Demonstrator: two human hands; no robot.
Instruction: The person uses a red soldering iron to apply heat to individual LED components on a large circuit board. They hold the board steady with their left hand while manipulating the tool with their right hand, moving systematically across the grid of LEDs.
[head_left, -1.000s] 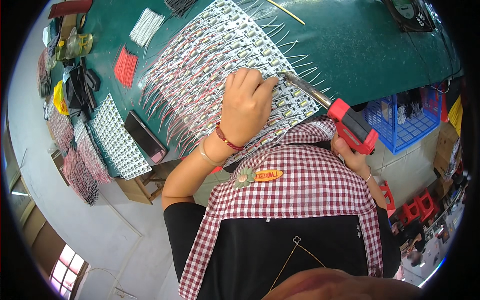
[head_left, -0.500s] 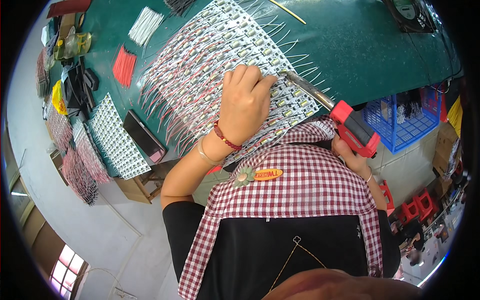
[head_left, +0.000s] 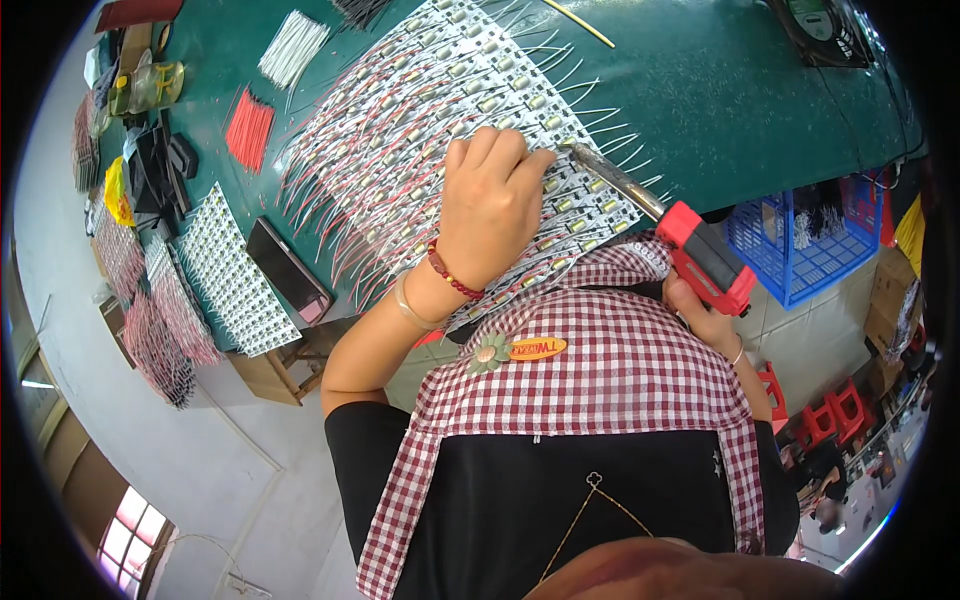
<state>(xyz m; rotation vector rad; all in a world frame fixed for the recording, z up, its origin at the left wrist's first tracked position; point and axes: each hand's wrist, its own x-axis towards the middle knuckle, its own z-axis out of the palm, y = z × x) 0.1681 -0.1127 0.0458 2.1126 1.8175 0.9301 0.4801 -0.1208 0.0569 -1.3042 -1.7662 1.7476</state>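
A white panel of small circuit boards (head_left: pixel 545 100) lies tilted on the green table, with rows of components and many thin red and white wires soldered along it. My left hand (head_left: pixel 492 195) rests over the panel, fingers pinched together near its right part; what they hold is hidden. The metal tip of a red and black soldering iron (head_left: pixel 705 255) touches or nearly touches the panel just right of those fingertips. My right hand (head_left: pixel 705 318) is closed around the iron's grip, partly behind it.
Bundles of white wires (head_left: pixel 293 48) and red wires (head_left: pixel 249 130) lie left of the panel. Further left are a dark phone (head_left: pixel 288 270), another board panel (head_left: pixel 235 275) and wired panels (head_left: pixel 160 345). A blue crate (head_left: pixel 800 245) stands at right, below the table edge.
Almost nothing differs. The soldering iron's handle has shifted very slightly left; the left hand stays in place over the panel.
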